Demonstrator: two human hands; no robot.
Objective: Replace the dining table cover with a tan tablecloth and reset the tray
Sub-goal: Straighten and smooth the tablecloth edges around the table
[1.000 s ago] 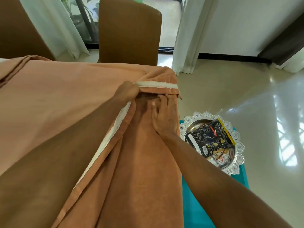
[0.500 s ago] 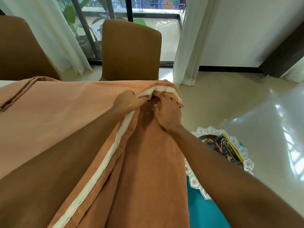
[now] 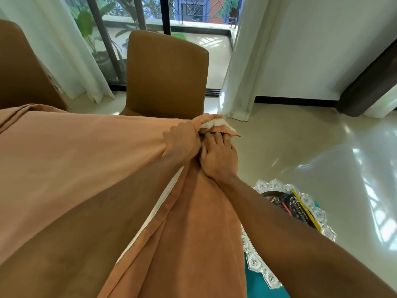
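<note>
The tan tablecloth [image 3: 86, 160] covers the table and hangs down over its right end, with a white hem strip running along a fold. At the far right corner my left hand [image 3: 182, 138] is clenched on the cloth just beside the white hem. Right beside it, my right hand [image 3: 219, 158] presses flat on the hanging cloth, fingertips tucked under the bunched corner. Low on the right, the ornate silver tray [image 3: 318, 214] holds a black and yellow snack packet [image 3: 294, 207] and rests on a teal surface [image 3: 264, 291]. My right forearm hides part of the tray.
A brown chair [image 3: 167, 74] stands just behind the table corner, with a second brown chair [image 3: 19, 67] at the far left. White curtains [image 3: 242, 61] frame a glass balcony door. Glossy pale floor [image 3: 311, 147] spreads to the right.
Both hands have drawn closer together at the corner, bunching the white hem from a flat strip into a small fold. The view has tilted up.
</note>
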